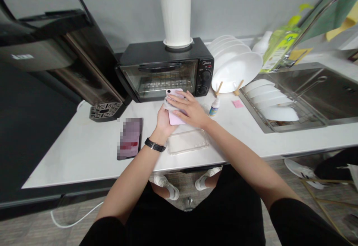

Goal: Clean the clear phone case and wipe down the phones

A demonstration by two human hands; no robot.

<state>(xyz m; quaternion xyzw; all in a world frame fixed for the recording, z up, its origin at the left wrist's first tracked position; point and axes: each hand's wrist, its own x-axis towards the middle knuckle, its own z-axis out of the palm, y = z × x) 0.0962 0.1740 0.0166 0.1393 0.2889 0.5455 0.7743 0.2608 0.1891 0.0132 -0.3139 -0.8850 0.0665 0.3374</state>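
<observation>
My left hand point(164, 122) holds a pink phone point(175, 119) from its left side and below, over the white counter point(92, 145). Pressed on the phone's back is my right hand point(190, 109), its fingers closed over a thin white cloth point(168, 105). The phone's camera end shows beyond my fingertips. A clear phone case point(188, 141) lies on the counter just below my hands. To the right stands a small white bottle point(214, 107) with a blue label. Another phone point(130, 138), its screen blurred, lies left of my left wrist.
Behind my hands is a black toaster oven point(165, 76) with a white utensil holder point(176, 18) on top. A dark machine point(106, 108) stands left. White plates point(237, 71), a pink note point(237, 104) and a sink rack point(307, 121) with dishes are right.
</observation>
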